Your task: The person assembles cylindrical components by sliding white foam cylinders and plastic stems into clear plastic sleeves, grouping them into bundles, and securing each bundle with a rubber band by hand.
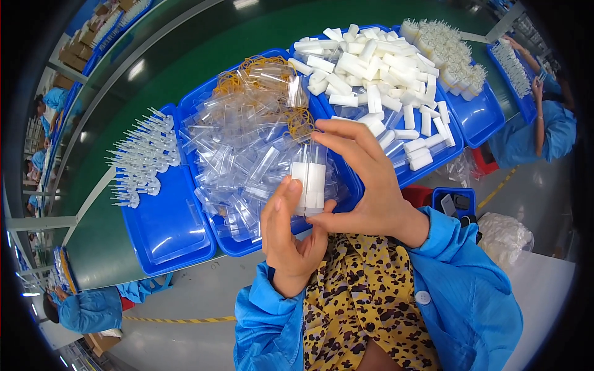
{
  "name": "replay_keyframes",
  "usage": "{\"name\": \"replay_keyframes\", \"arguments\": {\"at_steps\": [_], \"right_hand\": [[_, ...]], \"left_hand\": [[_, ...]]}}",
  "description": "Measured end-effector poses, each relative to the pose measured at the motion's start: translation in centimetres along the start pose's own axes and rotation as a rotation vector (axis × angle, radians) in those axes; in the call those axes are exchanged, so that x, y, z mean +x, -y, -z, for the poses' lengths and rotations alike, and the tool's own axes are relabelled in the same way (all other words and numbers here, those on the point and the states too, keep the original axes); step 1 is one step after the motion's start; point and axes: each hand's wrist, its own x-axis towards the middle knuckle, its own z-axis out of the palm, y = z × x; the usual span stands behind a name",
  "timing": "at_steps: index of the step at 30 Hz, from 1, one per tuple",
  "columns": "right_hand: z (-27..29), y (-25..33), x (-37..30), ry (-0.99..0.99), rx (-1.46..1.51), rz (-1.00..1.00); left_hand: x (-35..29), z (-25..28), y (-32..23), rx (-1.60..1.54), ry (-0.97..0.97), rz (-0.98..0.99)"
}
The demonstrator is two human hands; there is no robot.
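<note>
Before my chest I hold a clear plastic tube (308, 179) with white foam-like pieces inside it, roughly upright in the picture. The fingers of my left hand (289, 238) close on its lower left side. My right hand (377, 185) spans its length, index finger by the top end and thumb by the bottom end. Beneath the tube lies a blue tray (232, 247) heaped with clear plastic sleeves (223, 148) and yellow rubber bands (244, 74). To its right, another blue tray (455, 151) carries a pile of white blocks (383, 62).
At left, a blue tray (170, 241) holds rows of white parts with thin stems (145, 161). More stemmed parts (442, 52) fill a tray at far right. A green table (179, 55) bears the trays. Co-workers in blue sit at right (532, 142) and lower left (93, 309).
</note>
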Motion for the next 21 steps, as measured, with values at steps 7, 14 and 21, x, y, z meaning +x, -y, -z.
{"name": "replay_keyframes", "arguments": {"at_steps": [7, 14, 21], "right_hand": [[-0.1, -0.3, -0.9, -0.061, -0.076, 0.066], [0.6, -2.4, -0.3, 0.081, 0.813, -0.248], [0.8, -2.4, -0.3, 0.211, 0.835, -0.13]], "left_hand": [[0.6, -0.5, -0.4, -0.004, -0.012, -0.009], [1.9, 0.9, -1.7, -0.471, 0.0, 0.368], [3.1, 2.0, -1.7, -0.511, 0.113, 0.473]]}}
